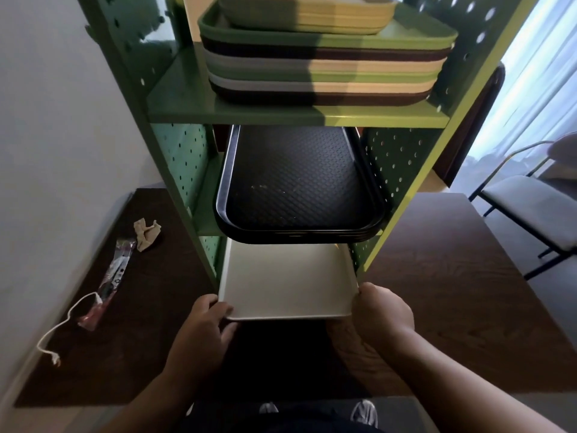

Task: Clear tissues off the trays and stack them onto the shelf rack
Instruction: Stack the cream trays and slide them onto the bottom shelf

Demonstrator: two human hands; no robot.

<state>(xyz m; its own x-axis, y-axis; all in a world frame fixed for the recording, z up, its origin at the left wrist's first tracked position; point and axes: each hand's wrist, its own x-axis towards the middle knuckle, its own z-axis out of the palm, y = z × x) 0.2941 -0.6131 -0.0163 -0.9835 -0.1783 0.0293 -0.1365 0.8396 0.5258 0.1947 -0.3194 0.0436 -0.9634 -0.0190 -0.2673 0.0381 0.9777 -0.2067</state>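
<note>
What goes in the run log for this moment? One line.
step: shelving white tray | left hand: holding near corner | right hand: holding near corner | slot: lowest, under black trays | crumpled tissue: on table

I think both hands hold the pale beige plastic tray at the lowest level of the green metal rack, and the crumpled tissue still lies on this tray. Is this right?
Not quite. In the head view the pale beige plastic tray is bare; the crumpled tissue lies on the dark wooden table, left of the green metal rack. The rest holds: the left hand and right hand grip the tray's near corners at the lowest level.
</note>
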